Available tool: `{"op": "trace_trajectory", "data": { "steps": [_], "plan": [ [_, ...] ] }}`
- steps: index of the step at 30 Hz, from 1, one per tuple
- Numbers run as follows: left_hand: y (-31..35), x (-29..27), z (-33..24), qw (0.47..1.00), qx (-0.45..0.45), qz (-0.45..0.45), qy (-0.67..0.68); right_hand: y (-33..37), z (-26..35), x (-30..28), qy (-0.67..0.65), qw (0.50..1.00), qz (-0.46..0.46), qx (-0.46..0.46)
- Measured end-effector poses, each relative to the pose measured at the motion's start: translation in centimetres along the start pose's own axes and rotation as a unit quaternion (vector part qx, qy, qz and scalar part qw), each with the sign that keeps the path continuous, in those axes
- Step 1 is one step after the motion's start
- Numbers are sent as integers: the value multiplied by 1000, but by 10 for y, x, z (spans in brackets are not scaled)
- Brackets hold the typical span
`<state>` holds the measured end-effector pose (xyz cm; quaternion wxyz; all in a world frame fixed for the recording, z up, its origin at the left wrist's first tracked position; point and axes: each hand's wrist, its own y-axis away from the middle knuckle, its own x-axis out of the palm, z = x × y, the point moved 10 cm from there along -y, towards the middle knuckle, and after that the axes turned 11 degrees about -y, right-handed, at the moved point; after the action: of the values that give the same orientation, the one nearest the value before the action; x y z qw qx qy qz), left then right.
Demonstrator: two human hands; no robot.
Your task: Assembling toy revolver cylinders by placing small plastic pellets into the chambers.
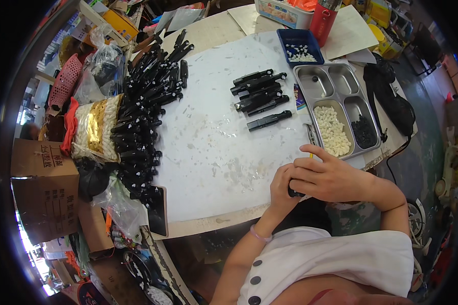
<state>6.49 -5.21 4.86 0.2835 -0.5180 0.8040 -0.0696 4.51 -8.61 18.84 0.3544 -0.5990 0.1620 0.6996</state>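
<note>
Close together at the table's near right edge, my left hand (281, 189) and my right hand (319, 177) are closed round a black plastic part (294, 192). Most of it is hidden by the fingers, and its kind cannot be made out. The right index finger sticks out above it. Just beyond the right hand stands a steel compartment tray (337, 93). One compartment holds small cream pieces (332, 131), another small black pieces (362, 131). Several long black plastic parts (262, 94) lie in a loose group on the white tabletop left of the tray.
A large heap of similar black parts (142, 117) covers the table's left side. A phone (158, 211) lies at the near left corner. Behind the tray are a blue bin (287, 36) with white pieces and a red cup (324, 24). Cardboard boxes (43, 190) stand left.
</note>
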Motion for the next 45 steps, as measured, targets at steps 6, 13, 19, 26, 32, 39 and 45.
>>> {"op": "trace_trajectory", "data": {
  "steps": [6, 13, 19, 26, 32, 39, 45],
  "plan": [
    [3, 2, 1, 1000, 14, 1, -12, 5, 0, 5, -11, 999, -23, -28],
    [-1, 1, 2, 1000, 14, -4, 8, 17, -5, 1, -74, 992, -74, -65],
    [-2, -3, -1, 1000, 18, -21, 2, 16, -14, 4, -105, 991, -70, -35],
    [-5, -5, -5, 999, 9, -34, 9, 20, -34, 0, -248, 955, -152, 53],
    [-4, -8, -5, 999, 7, -48, 7, 36, -41, -5, -295, 937, -160, 102],
    [-3, -6, -4, 1000, 4, -16, 10, 30, -9, 5, -141, 981, -121, 51],
    [-2, -5, -7, 999, 20, -25, 3, 25, -7, 4, -105, 989, -88, 60]
  ]
}}
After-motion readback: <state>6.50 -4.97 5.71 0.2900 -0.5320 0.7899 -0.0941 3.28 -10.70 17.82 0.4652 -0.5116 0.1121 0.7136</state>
